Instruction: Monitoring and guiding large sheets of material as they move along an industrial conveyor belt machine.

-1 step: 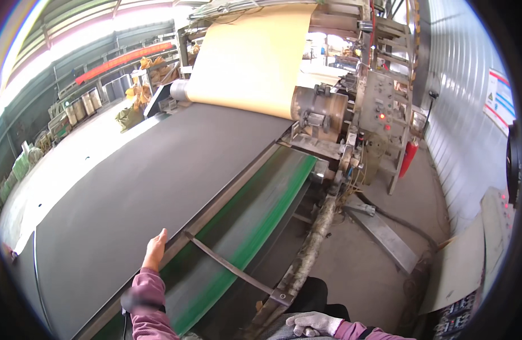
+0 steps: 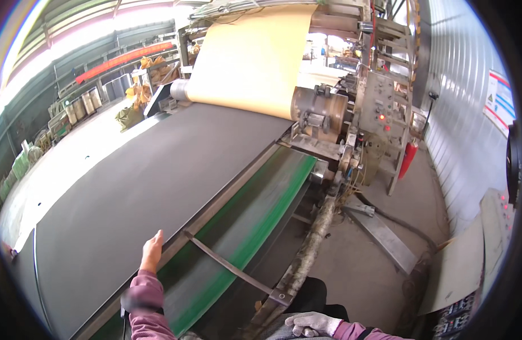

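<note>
1. Dark grey sheet – the widest thing in view – lies flat on a long bed, running from the lower left up to the machine at the top.
2. Tan paper web slopes down from above and meets the sheet's far end beside a metal roller.
3. Green belt runs along the sheet's right side, crossed by a thin metal brace.
4. Red fire extinguisher stands by the machine frame, near the corrugated wall.
5. Left hand, bare and in a pink sleeve, rests with fingers together and straight on the sheet's near edge – flat, clamped on nothing.
6. Right hand, in a white glove, sits at the lower edge, fingers curled; I cannot tell what it grips, if anything.
</note>
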The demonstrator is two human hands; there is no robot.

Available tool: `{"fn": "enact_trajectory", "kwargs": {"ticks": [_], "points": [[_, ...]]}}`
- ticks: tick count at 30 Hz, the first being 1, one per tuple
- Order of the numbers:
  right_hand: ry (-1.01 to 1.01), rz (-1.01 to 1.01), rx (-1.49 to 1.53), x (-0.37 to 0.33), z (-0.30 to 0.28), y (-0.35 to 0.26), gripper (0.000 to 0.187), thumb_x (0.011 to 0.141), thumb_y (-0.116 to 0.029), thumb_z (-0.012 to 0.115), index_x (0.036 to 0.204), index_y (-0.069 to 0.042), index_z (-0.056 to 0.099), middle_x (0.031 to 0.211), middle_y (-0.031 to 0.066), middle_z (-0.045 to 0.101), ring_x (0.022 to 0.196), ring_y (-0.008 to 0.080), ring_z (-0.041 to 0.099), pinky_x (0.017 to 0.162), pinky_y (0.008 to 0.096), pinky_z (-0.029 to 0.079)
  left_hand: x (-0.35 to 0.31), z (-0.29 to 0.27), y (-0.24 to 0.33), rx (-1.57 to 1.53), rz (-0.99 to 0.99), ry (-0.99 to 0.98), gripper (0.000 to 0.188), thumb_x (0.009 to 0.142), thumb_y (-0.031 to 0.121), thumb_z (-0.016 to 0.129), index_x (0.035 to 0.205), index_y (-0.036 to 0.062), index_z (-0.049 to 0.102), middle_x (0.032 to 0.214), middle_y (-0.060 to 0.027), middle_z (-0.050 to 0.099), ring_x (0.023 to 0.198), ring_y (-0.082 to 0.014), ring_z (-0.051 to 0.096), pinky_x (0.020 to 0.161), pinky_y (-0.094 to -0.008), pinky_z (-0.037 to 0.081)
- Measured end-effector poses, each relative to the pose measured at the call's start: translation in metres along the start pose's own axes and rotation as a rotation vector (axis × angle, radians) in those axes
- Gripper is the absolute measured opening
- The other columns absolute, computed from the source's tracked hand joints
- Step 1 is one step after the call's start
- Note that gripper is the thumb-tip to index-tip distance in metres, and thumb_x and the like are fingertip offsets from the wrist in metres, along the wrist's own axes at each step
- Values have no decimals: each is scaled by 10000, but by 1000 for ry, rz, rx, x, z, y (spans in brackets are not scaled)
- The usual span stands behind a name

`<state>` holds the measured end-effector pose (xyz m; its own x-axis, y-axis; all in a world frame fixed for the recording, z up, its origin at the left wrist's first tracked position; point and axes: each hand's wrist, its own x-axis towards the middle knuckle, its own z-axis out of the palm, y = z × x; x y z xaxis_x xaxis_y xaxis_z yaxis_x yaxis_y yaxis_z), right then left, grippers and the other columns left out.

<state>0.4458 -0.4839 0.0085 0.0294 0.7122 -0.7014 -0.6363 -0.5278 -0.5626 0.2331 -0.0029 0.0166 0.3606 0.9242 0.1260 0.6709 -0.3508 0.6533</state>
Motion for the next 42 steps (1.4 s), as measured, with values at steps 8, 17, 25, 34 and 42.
{"fn": "enact_trajectory", "kwargs": {"ticks": [8,17,25,34,42], "points": [[-89,93,-12,7,-8,4,251,893,-159,467,1098,-23,517,724,51,617,434,16,469,368,129,354,-101,-100,-143,931,-339,-75,388,948,318,253,1186,149,509,949,-146,612,954,-285,573,919,-476,371],[31,-17,15,7,-4,15,250,883,-157,453,1071,-33,563,707,70,631,408,60,465,334,172,345,-50,-21,-27,738,-235,68,728,861,585,282,814,-37,658,879,-204,635,837,-347,607,753,-429,464],[-19,105,9,-2,5,-4,219,898,-153,455,1076,-44,521,704,43,617,427,15,463,361,130,345,-38,-22,-30,509,-40,220,545,895,475,343,767,50,659,827,-185,611,785,-363,584,737,-455,451],[-63,46,-10,8,-11,8,260,889,-160,454,1102,-33,534,695,52,615,426,38,467,351,151,341,-93,-91,-97,300,-196,205,468,779,476,556,678,39,686,776,-170,627,815,-292,588,731,-392,456],[3,-10,-18,5,-5,13,262,883,-170,455,1086,-34,552,695,52,610,466,54,488,358,161,354,-45,-15,17,469,-128,105,440,788,545,487,825,171,714,954,-83,610,957,-309,517,824,-389,434]]}}
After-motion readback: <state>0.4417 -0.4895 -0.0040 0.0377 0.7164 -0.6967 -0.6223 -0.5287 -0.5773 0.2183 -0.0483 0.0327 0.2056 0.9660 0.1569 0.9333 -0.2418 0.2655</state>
